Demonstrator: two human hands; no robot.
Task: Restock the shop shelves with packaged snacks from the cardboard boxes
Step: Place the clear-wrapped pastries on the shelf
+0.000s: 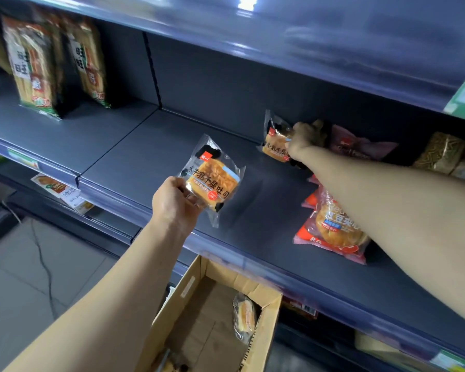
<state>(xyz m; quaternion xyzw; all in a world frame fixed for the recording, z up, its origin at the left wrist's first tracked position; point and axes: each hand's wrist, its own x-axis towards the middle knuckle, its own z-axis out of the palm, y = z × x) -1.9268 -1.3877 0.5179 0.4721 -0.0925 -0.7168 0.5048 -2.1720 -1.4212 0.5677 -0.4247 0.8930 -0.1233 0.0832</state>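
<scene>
My left hand (175, 204) grips the lower left corner of a clear packet of golden toast bread (213, 180), held just above the front of the dark shelf (145, 157). My right hand (305, 138) reaches to the back of the same shelf and holds a second identical toast packet (275, 140) upright against the back wall. Below the shelf stands an open cardboard box (196, 285) with one wrapped bread packet (244, 316) leaning against its right wall.
Red-wrapped bread packets (330, 232) lie on the shelf under my right forearm, and a pink packet (360, 146) stands behind them. Tall rice cracker bags (35, 68) stand at the shelf's left. Gold-wrapped packs (443, 154) sit far right. An upper shelf (279, 41) overhangs.
</scene>
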